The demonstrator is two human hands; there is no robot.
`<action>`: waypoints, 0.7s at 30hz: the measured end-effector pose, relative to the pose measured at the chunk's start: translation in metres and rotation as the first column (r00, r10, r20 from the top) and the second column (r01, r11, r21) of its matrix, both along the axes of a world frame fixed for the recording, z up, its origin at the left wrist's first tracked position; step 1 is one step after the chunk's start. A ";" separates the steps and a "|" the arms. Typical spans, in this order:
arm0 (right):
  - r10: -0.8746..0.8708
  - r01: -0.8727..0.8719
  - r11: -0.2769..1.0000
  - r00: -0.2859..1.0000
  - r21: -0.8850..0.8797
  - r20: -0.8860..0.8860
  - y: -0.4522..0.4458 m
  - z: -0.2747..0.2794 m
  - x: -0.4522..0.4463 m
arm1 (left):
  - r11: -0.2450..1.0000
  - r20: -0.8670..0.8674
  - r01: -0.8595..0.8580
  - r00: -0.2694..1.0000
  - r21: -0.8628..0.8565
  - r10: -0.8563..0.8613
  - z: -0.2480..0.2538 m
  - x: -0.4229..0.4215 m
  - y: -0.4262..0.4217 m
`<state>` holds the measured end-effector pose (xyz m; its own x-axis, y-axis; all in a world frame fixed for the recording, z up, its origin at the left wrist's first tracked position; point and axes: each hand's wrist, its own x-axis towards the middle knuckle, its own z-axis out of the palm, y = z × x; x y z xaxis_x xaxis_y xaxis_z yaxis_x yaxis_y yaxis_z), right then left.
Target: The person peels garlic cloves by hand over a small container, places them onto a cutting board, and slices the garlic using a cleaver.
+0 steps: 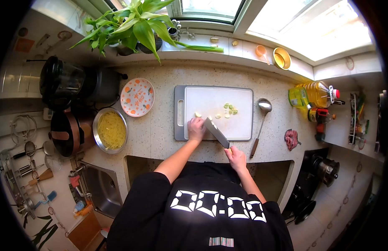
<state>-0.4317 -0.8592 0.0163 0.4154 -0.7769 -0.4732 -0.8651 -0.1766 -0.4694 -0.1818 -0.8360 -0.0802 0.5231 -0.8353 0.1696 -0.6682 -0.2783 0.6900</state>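
My right hand (236,159) grips the handle of a kitchen knife (217,133), its blade slanting up and left over the white cutting board (244,129). A few pale slices cling to the blade near its tip. Fingers curled, my left hand (196,129) rests on the board's left part, close beside the blade; what it pinches is hidden under the fingers. Just above it lies a peeled garlic clove (198,114). Chopped green onion pieces (230,109) and a few pale slices (218,116) are scattered right of the middle.
Left of the board are a patterned plate (138,97) and a metal bowl of yellow shreds (111,129). A ladle (259,125) and a reddish cloth (291,139) lie to the right, near an oil bottle (317,94). The sink (102,188) is lower left.
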 end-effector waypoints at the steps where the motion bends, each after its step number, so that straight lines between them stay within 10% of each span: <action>1: -0.001 0.001 1.000 1.000 -0.005 -0.001 0.000 0.001 0.001 | 1.000 0.003 -0.001 1.000 0.001 0.001 -0.001 0.000 0.000; 21: -0.032 0.032 0.999 0.998 -0.003 0.054 -0.006 -0.002 0.013 | 0.999 -0.021 -0.033 0.999 0.019 0.034 -0.007 -0.001 0.001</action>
<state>-0.4189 -0.8653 0.0144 0.4148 -0.7923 -0.4474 -0.8439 -0.1511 -0.5148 -0.1830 -0.8351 -0.0871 0.5541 -0.8201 0.1431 -0.6437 -0.3130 0.6984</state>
